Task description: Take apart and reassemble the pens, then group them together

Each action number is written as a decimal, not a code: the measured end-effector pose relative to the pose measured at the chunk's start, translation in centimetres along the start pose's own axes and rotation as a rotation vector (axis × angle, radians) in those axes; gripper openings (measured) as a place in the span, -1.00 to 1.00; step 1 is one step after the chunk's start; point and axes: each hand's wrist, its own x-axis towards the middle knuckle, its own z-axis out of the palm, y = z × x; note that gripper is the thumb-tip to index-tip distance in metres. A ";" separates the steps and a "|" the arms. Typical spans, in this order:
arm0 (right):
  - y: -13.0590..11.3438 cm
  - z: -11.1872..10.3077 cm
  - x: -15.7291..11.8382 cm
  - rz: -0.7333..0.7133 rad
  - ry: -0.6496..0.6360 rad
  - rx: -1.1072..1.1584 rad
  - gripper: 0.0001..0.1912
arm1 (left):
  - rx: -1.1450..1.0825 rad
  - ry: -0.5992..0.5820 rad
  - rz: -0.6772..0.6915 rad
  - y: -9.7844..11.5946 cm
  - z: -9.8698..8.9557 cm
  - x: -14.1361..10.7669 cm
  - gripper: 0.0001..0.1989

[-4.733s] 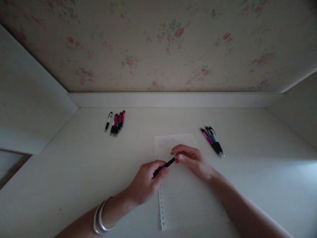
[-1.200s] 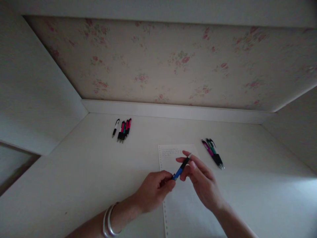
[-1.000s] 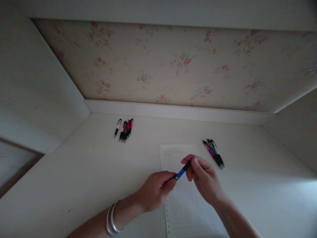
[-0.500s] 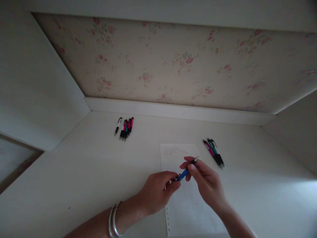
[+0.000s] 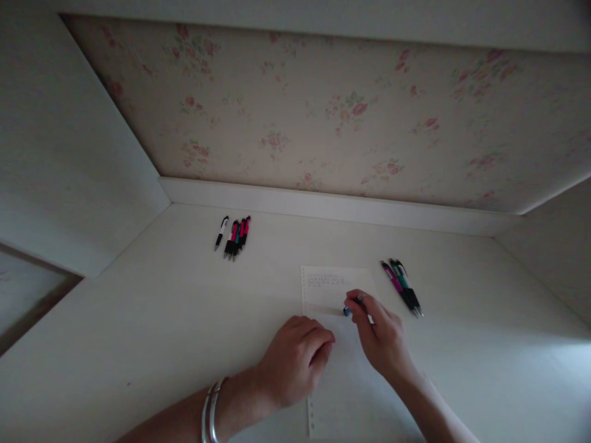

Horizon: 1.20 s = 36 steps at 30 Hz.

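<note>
Over on the left of the desk [image 5: 175,307], two silver bangles [image 5: 210,409] circle the wrist as the left hand [image 5: 298,357] comes in knuckles up, fingers curled under, thumb near the forefinger: a narrow grip, over the left edge of the lined paper [image 5: 346,394]. Half a second ago those fingers had the end of the blue pen [image 5: 346,311]; now they're off it, just apart! On to the right hand [image 5: 381,332], bent in over the upper sheet, and it has the pen all to itself, pinched between thumb and fingers. The pen has turned too: its blue end peeks out toward the left, the rest mostly hidden by the fingers. Farther right, three pens [image 5: 402,287] lie bunched, just as before.
</note>
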 end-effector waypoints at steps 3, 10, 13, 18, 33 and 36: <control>0.2 0.0 0.2 -0.005 0.046 -0.032 -0.76 | 0.013 -0.003 0.002 -0.1 0.1 -0.1 -0.87; 0.5 -1.1 1.6 0.007 0.174 0.074 -0.56 | 0.063 -0.164 0.167 -0.2 0.2 -0.4 -0.79; -0.3 -1.0 2.8 0.234 0.109 0.367 -0.73 | 0.081 -0.249 0.278 -0.3 0.4 -0.6 -0.79; -1.0 -0.2 4.9 0.459 -0.108 0.782 -0.59 | 0.139 -0.291 0.345 -0.8 0.9 -0.9 -0.79; 0.7 3.4 5.6 0.613 -0.079 0.218 -0.86 | 0.132 -0.296 0.362 -0.6 0.7 -0.4 -0.79; 0.9 3.6 5.6 0.596 -0.046 0.176 -0.87 | 0.115 -0.297 0.347 -0.6 0.6 -0.4 -0.79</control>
